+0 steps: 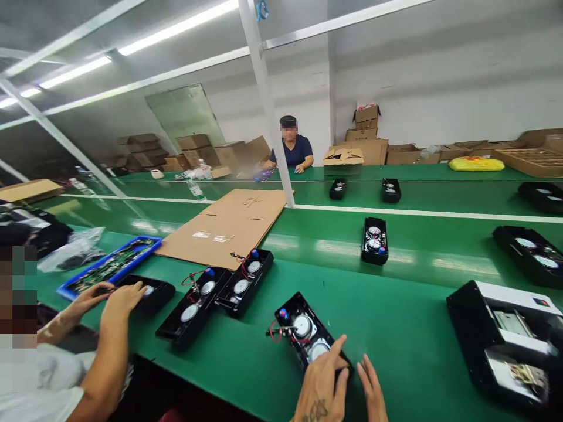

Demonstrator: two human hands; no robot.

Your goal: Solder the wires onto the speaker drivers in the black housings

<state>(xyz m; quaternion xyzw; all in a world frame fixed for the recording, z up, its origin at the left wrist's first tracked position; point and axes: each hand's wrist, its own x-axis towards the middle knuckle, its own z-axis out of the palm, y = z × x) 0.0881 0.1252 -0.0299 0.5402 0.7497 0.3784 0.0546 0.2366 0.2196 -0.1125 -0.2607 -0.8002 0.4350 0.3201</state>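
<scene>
Black plastic, by the look of it, forms the open casing (313, 335) under your left hand (323, 381), on the green surface (409, 346). That hand lies palm down across the casing's near end, its fingers spread and partly covering the nearer of 2 pale round discs (302, 325); you cannot tell from here whether it grips the casing or only rests on it. Your right hand (372, 390) stands wide, fingers straight and with nothing visible in them, just beside the casing's near right corner. Ahead of your left hand, at the casing's far end, you have a blue part (284, 315), with red wires (276, 336) looping over the left edge. Farther to the left of that hand sit 2 similar casings (197, 302), side by side, and past them a co-worker's hands (121, 302) are on another black casing (152, 296) beside a blue tray (153, 241) of circuit boards. A cardboard sheet (229, 228) lies beyond the 2 casings, ahead and left of your hands. Well to the right of your right hand stands a larger black-and-white unit (466, 334).
</scene>
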